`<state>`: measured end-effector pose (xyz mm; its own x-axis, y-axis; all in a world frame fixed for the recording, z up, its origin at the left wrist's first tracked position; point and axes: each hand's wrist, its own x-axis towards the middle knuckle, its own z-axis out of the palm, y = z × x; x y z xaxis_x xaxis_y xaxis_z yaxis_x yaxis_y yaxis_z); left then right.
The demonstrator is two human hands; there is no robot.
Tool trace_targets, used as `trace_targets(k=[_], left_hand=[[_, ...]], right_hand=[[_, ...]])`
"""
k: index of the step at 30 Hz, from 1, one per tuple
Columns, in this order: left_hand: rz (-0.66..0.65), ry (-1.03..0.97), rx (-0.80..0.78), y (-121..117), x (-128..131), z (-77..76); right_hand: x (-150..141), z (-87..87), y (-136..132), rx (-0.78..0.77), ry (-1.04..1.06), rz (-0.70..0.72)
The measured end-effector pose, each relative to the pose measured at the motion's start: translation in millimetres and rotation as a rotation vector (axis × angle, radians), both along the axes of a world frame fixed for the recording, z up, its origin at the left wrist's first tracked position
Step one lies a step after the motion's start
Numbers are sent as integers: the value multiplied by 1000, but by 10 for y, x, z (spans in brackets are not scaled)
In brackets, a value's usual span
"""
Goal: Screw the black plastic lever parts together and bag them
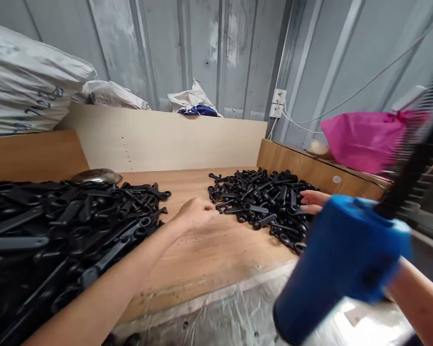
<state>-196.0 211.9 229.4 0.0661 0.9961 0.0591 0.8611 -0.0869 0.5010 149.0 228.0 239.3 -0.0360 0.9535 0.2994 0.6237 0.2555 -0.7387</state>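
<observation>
My left hand (195, 215) reaches across the wooden table (209, 259) between two heaps of black plastic parts. Its fingers are curled in, and whatever may be inside them is hidden. The big heap (57, 230) lies along my left forearm. A smaller heap (263, 202) lies to the right. My right hand (313, 201) rests at that heap's right edge with fingers stretched over the parts. A blurred blue housing (342, 259) close to the camera hides most of that hand and its wrist.
A black grille (418, 158) sits on the blue housing at the right. A pink bag (364, 137) lies on the right wooden ledge. White sacks (25, 91) are stacked at the back left. A metal bowl (95, 176) sits behind the big heap. Clear plastic sheet (231, 317) covers the near edge.
</observation>
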Motion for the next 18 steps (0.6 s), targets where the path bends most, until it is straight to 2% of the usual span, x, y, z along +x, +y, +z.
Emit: trace_targets(k=[4,9,13,18], left_hand=[[116,-31,-6,824,-51,-90],[177,-69,4,1621,-159,-273],[243,-39,1,2197,-200,-423],[221,18,-46,2785,-136,-644]], right_hand=[[13,133,910,39,-257,-86],[-5,197,1866,36,-490,-106],[-41,221,2388,19,-627,-103],[-52,150,2759,-30,-722,-24]])
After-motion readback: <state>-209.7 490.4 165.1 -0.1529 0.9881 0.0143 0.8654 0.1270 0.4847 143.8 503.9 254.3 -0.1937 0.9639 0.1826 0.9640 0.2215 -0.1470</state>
